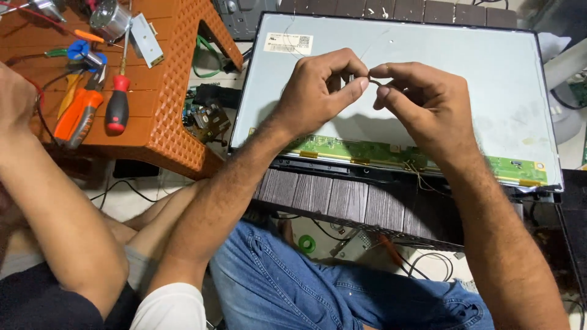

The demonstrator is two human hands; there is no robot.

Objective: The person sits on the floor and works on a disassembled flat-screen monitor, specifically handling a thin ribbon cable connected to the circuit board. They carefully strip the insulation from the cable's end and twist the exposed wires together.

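While I'm pinching a thin wire [372,79] between both hands, I'm holding it up over the panel [465,79], well above its grey back. My left hand [318,85] is gripping one end between thumb and forefinger, the other fingers curled in; my right hand [422,101] is pinching the other end the same way. So both are clenched on the wire, nothing released. The wire is so fine and short I can't tell whether it's bare or coated, or whether it's trailing down to anything.

Risks as I'm judging them:
- Wire slipping out of the pinch and dropping onto the green board [391,153] along the panel's near edge, possibly bridging contacts there.
- Me pulling too hard and snapping it, since it's looking hair-thin.
- My forearms are hanging right over the board and the loose strands [422,177] near it, so a dip of the wrist could be snagging them.

Another person's arm [43,201] is leaning in at the left, by the orange stool [165,91] carrying a screwdriver [118,104] and pliers [76,116]; a bump from that side could be jogging my left elbow.
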